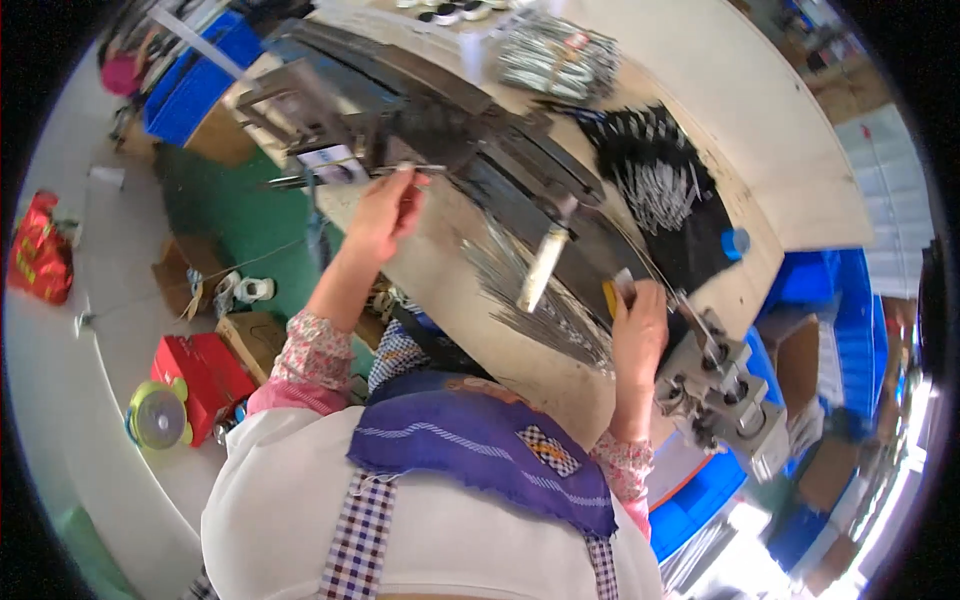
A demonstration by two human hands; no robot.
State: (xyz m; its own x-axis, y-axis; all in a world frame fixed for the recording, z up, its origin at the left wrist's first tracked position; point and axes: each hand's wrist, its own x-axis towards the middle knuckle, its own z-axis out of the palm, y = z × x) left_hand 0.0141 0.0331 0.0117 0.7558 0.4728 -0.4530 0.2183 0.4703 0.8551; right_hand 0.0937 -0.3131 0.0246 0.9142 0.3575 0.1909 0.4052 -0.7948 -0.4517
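Observation:
My left hand (378, 222) is closed in a pinch at the left end of a long dark metal bench machine (480, 135). A thin metal rod (432, 168) shows at its fingertips. My right hand (641, 328) is closed near the machine's right end, around a small yellow piece (610, 297) with a pale tip; its kind is hidden by the fingers. Between the hands, a lever with a pale handle (543, 268) sticks out toward me. Many thin metal rods (520, 290) lie loose on the table along the machine's near side.
A grey metal fixture (720, 385) stands right of my right hand. Beyond the machine lie short metal pieces (657, 195) on black material, a blue cap (736, 243) and a bagged bundle of metal parts (556, 60). Blue bins (830, 330) stand at the right.

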